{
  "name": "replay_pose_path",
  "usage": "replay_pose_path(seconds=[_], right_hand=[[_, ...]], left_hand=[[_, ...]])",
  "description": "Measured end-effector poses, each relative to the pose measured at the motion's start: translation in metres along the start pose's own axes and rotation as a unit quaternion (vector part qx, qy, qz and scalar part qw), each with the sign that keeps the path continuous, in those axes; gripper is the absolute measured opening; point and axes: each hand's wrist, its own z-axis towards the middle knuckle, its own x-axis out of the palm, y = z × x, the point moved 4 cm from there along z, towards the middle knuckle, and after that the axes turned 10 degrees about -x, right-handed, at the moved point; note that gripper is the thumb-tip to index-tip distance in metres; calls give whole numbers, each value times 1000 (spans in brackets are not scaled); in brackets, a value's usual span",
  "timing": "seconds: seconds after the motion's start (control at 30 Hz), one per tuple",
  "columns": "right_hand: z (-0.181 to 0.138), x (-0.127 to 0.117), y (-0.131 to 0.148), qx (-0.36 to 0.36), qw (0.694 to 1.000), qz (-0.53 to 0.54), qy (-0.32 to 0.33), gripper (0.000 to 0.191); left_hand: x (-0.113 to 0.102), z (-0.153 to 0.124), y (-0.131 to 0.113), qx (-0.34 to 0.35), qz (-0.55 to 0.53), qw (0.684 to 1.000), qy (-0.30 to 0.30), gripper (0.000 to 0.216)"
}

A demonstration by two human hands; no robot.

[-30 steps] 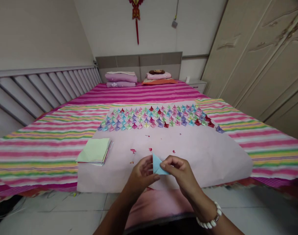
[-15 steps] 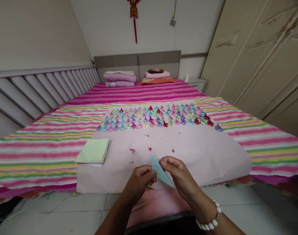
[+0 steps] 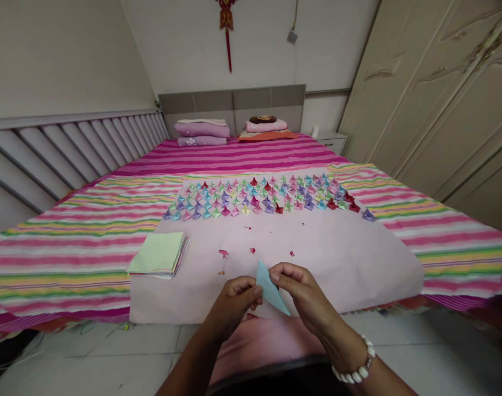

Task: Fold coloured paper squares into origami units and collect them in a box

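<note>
Taking the blue folded paper (image 3: 272,291) as the middle of the dial, the white railing (image 3: 65,146) runs along the bed at ten o'clock. Closer in, between nine and ten, a stack of paper squares (image 3: 158,254) with a pale green sheet on top lies over the left edge of the large pale pink sheet (image 3: 337,258), which is spread on the striped bedspread (image 3: 77,220). At eleven, well away, sits purple folded bedding (image 3: 202,132). A small red scrap (image 3: 222,253) lies near ten o'clock on the pink sheet.

The left hand (image 3: 237,302) is between eight and nine, its grip closed, thumb and curled fingers pinching the left edge of the blue paper. At twelve, beyond the hands, many small folded paper pieces (image 3: 254,199) stand in close rows of mixed colours.

The blue paper is held up between the hands near the front of the pink sheet, tilted, one point upward. The right hand (image 3: 303,290) is at three, its grip closed, thumb and forefinger together on the paper's upper right edge. A white bead bracelet (image 3: 356,373) circles that wrist between four and five. The cream wardrobe (image 3: 432,104) stands between one and two.
</note>
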Motion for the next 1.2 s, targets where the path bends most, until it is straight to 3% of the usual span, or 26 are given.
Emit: replay_pose_path(seconds=[0.3, 0.53, 0.73, 0.9, 1.2], right_hand=[[3, -4, -6, 12, 998, -56, 40, 22], [8, -13, -18, -65, 976, -200, -59, 19], [5, -7, -12, -197, 910, -359, -71, 10], [0, 2, -8, -278, 859, -427, -47, 15], [-1, 1, -11, -260, 866, -423, -60, 21]], left_hand=[[0, -2, -18, 28, 71, 997, -24, 23], [6, 2, -13, 56, 41, 990, -126, 41], [25, -9, -27, 98, 206, 954, -195, 44], [31, -9, -34, 129, 292, 932, -171, 25], [27, -8, -27, 136, 357, 903, -197, 37]])
